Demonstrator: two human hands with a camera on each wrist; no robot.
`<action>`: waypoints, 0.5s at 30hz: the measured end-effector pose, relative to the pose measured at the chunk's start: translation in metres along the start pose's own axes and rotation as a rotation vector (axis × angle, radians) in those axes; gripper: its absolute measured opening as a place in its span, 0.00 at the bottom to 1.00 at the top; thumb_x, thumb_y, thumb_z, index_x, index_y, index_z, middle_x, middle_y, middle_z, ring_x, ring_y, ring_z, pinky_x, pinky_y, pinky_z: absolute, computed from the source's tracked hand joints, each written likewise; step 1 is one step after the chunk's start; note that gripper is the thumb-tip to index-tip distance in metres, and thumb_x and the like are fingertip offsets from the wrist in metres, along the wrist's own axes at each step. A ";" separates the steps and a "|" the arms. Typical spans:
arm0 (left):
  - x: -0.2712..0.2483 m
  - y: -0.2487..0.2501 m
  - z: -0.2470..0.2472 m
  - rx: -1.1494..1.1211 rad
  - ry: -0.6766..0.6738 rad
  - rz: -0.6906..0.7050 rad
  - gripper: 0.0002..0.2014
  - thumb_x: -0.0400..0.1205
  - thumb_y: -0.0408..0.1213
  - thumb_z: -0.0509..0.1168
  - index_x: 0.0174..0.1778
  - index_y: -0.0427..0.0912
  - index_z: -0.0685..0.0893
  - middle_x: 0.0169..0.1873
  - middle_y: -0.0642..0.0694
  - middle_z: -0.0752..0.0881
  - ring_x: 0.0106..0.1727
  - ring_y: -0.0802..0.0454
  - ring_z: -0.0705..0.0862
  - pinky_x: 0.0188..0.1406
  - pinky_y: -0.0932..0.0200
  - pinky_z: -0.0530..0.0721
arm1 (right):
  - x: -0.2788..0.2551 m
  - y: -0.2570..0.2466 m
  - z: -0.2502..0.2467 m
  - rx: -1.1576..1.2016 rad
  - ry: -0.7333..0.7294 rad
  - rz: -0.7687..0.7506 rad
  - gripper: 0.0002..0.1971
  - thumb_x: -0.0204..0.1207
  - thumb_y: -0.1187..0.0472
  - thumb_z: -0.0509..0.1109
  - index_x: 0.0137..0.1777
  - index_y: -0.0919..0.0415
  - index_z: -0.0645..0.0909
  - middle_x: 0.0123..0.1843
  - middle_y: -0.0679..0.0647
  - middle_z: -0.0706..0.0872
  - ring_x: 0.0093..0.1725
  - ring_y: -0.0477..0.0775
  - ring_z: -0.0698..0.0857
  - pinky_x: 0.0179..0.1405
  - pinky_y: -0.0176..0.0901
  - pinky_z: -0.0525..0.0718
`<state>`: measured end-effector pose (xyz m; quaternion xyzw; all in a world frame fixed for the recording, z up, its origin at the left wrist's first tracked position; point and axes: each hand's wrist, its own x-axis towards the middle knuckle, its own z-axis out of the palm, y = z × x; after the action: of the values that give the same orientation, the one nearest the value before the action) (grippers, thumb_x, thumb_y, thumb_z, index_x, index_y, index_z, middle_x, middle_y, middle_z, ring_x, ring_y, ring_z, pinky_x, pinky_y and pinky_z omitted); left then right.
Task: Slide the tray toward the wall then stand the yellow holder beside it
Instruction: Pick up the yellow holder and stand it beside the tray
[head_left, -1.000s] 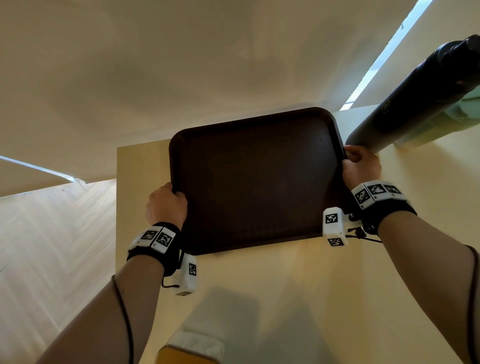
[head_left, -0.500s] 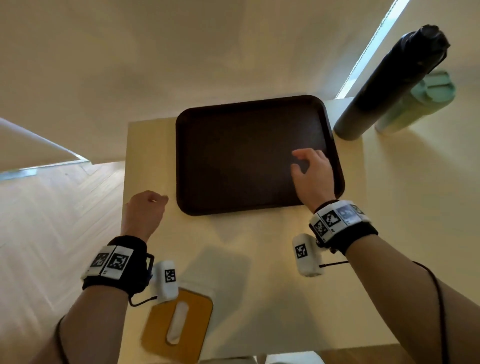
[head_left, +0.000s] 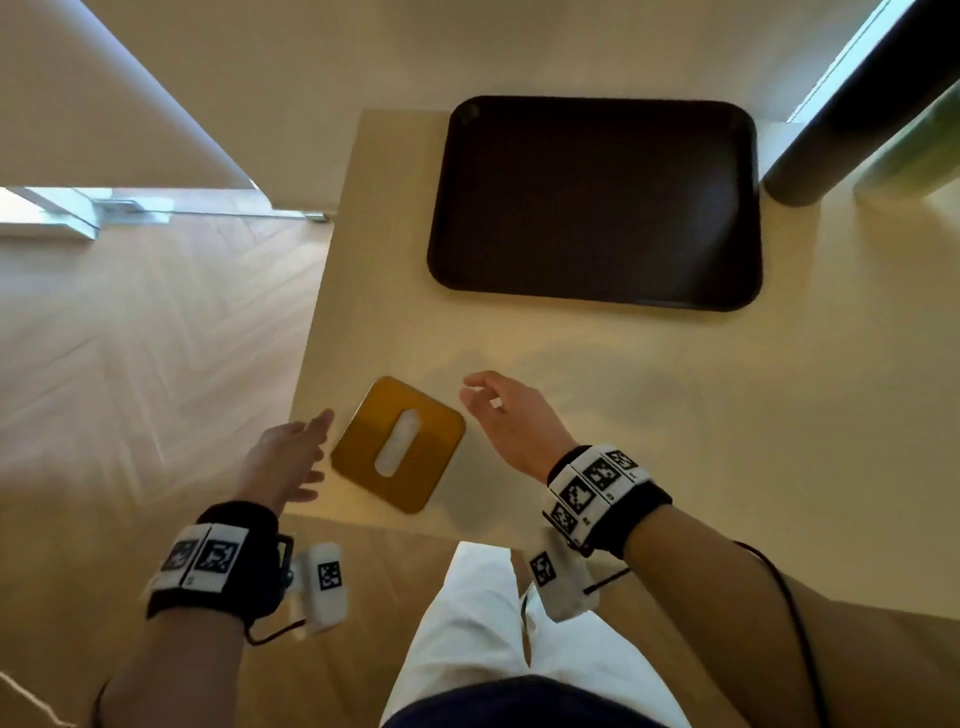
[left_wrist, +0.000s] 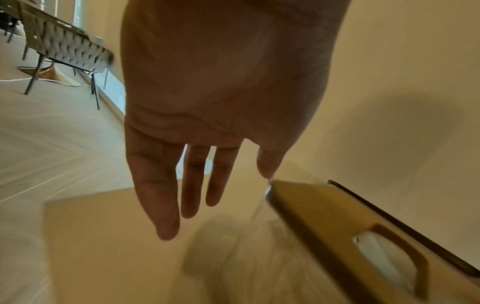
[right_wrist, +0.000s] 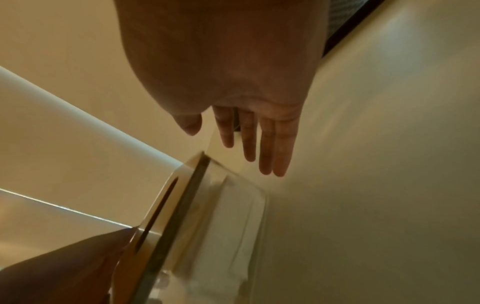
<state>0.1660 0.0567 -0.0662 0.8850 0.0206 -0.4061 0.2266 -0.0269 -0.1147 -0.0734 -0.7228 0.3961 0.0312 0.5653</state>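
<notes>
A pale wooden table (head_left: 649, 415) stands against a cream wall, with herringbone wood floor to its left. One dark brown tray (head_left: 597, 202) lies flat at the table's far end, its far edge up at the wall, so I judge the slide is done. Nearer me than the tray, by the table's near left corner, is one yellow holder (head_left: 397, 444) with a white slot in its top. I have my left hand (head_left: 283, 457) just left of the holder and my right hand (head_left: 511, 421) just right of it, flanking it, I judge, to grip its sides. The fingers (left_wrist: 161, 195) of both hands are straight, spread and hold nothing. Right of the tray stand two tall bottles, one dark bottle (head_left: 852, 119) and one green bottle (head_left: 919, 150).
</notes>
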 end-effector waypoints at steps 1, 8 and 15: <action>-0.006 -0.006 0.005 -0.001 -0.023 -0.023 0.28 0.82 0.63 0.59 0.60 0.40 0.81 0.52 0.40 0.85 0.49 0.40 0.88 0.40 0.48 0.85 | -0.003 0.002 0.007 0.001 -0.033 0.012 0.22 0.83 0.45 0.58 0.72 0.52 0.76 0.67 0.52 0.84 0.65 0.52 0.83 0.62 0.44 0.78; -0.029 -0.009 0.027 -0.263 -0.094 -0.032 0.27 0.84 0.62 0.55 0.65 0.42 0.77 0.47 0.37 0.88 0.45 0.40 0.90 0.37 0.49 0.88 | -0.005 0.002 0.034 -0.031 -0.063 0.027 0.22 0.83 0.46 0.58 0.71 0.56 0.79 0.69 0.56 0.83 0.67 0.57 0.82 0.67 0.48 0.77; -0.020 0.036 0.014 -0.289 -0.054 0.052 0.28 0.83 0.63 0.58 0.58 0.38 0.82 0.41 0.35 0.90 0.39 0.38 0.92 0.37 0.48 0.91 | 0.018 -0.020 0.022 -0.035 0.068 -0.014 0.22 0.84 0.46 0.55 0.67 0.58 0.81 0.59 0.61 0.85 0.56 0.62 0.86 0.58 0.51 0.81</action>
<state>0.1506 0.0216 -0.0462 0.8322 0.0497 -0.4166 0.3625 0.0061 -0.1045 -0.0745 -0.7360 0.4096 0.0097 0.5389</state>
